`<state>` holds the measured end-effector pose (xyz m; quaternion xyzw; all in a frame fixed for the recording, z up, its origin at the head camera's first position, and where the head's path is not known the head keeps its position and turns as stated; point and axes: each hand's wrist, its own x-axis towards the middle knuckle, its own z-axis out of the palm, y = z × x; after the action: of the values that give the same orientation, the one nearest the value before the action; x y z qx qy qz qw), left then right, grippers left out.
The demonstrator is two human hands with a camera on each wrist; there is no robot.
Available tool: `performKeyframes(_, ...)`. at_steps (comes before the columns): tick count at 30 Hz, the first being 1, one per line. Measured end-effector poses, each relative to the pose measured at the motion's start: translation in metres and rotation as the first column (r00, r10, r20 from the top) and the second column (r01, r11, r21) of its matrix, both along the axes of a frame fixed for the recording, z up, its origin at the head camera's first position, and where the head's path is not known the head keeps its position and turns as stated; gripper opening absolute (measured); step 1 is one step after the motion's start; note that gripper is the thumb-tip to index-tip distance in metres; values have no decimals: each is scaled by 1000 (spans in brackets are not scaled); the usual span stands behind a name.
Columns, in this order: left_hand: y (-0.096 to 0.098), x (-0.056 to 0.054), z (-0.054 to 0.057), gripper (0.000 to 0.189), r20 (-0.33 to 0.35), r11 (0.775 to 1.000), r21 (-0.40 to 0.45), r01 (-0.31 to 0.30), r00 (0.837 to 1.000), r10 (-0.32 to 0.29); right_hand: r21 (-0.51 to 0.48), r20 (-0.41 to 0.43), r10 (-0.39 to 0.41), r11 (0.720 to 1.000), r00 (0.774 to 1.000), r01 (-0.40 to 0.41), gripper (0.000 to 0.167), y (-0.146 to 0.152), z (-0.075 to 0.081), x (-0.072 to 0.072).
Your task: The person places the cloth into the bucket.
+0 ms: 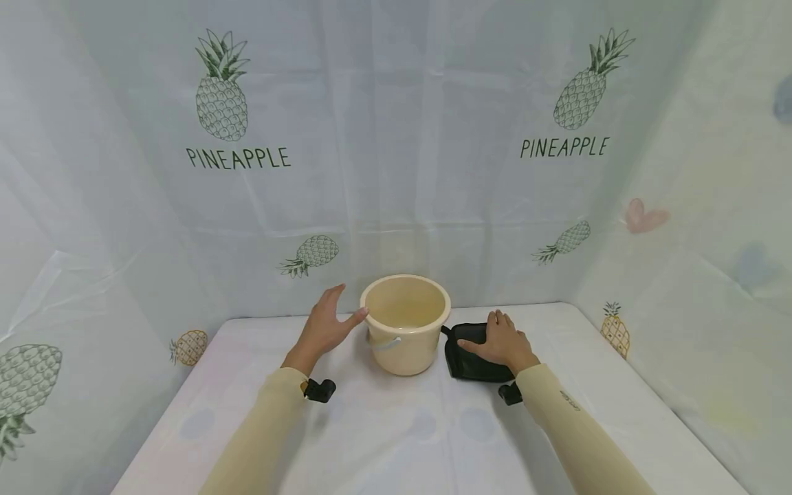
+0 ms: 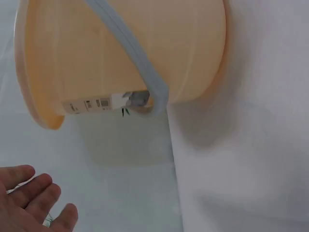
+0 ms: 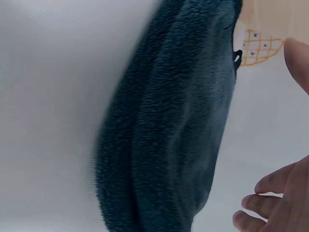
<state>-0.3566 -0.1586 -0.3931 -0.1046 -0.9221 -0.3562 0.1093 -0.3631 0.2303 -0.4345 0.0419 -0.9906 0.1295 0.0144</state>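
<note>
A cream plastic bucket [image 1: 408, 354] stands upright at the back of the table, its grey handle [image 2: 130, 43] hanging down against the side. Just left of the rim, my left hand [image 1: 324, 326] is spread with the thumb toward the bucket; whether the thumb touches it I cannot tell. To the bucket's right lies a dark blue-green folded towel [image 1: 473, 368] with a small hanging loop [image 3: 237, 59] at its edge. My right hand [image 1: 504, 344] hovers over the towel, fingers extended and holding nothing. In the right wrist view, a gap shows between its fingers [image 3: 270, 183] and the cloth.
A white cloth covers the table [image 1: 396, 440]. Behind it hangs a pale curtain [image 1: 396, 172] printed with pineapples, and similar sheets close off both sides. A small black camera [image 1: 320, 390] sits at the left wrist, another [image 1: 510, 394] at the right.
</note>
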Motion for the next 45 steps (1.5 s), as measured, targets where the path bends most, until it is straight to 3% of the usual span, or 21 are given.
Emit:
performKeyframes(17, 18, -6, -13, 95, -8, 987, 119, 105, 994, -105, -2, 32, 23, 1000, 999, -23, 132, 10, -21, 0)
performKeyframes(33, 21, -8, -14, 91, -19, 981, 160, 113, 994, -112, -41, 83, 0, 999, 997, 3, 134, 13, -30, -2)
performKeyframes(45, 21, -11, -20, 92, -16, 969, 216, 116, 993, -116, -33, 58, 20, 999, 998, -18, 125, 15, -31, -5)
